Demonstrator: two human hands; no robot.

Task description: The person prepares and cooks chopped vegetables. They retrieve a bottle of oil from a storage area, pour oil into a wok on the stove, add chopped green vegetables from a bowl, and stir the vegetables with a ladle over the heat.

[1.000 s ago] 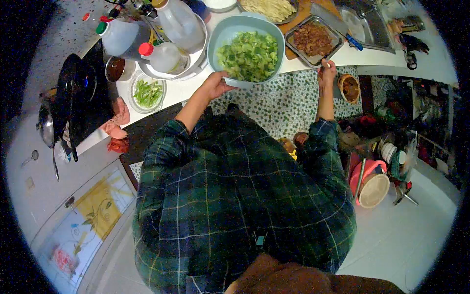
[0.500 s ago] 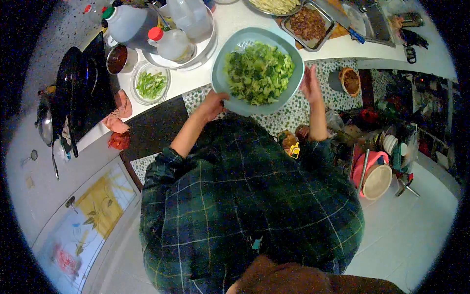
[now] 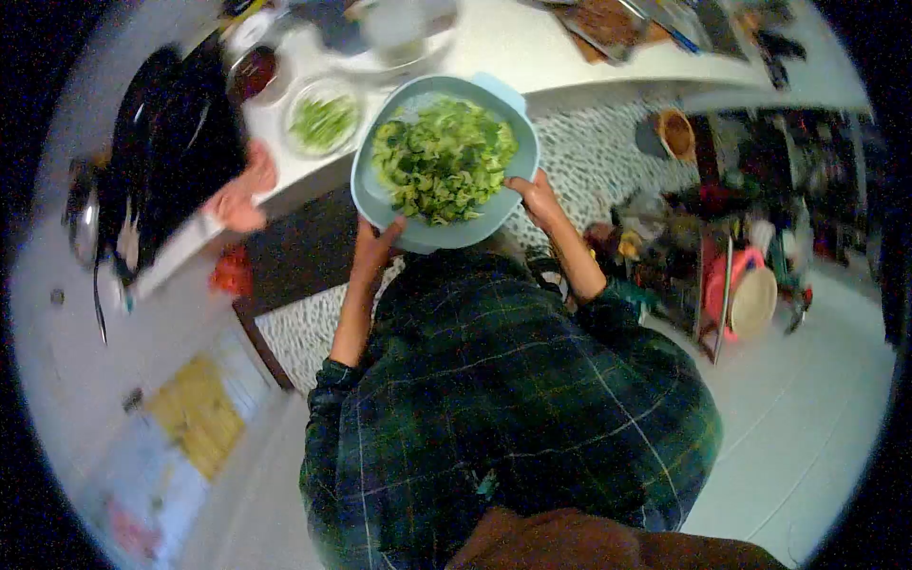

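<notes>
A light blue basin (image 3: 364, 180) full of chopped green broccoli (image 3: 442, 157) is held up in front of my body, just off the counter's front edge. My left hand (image 3: 375, 242) grips its lower left rim, thumb over the edge. At its right side my right hand (image 3: 537, 198) holds the rim, with the thumb on the inside. A glass bowl of sliced green vegetable (image 3: 323, 119) stands on the counter to the left of the basin.
A black stove with a wok (image 3: 142, 142) is at the left, beside a pink cloth (image 3: 242, 195). Blurred jugs (image 3: 394, 33) stand in a white tray. A metal tray of brown meat (image 3: 603, 27) and a blue-handled knife (image 3: 679, 38) lie on the counter (image 3: 560, 71). Shelves hold a pink basin (image 3: 722, 285).
The basin has moved left and nearer my body. My right hand, earlier by the meat tray and then open beside the basin, now grips its rim. The whole view has shifted.
</notes>
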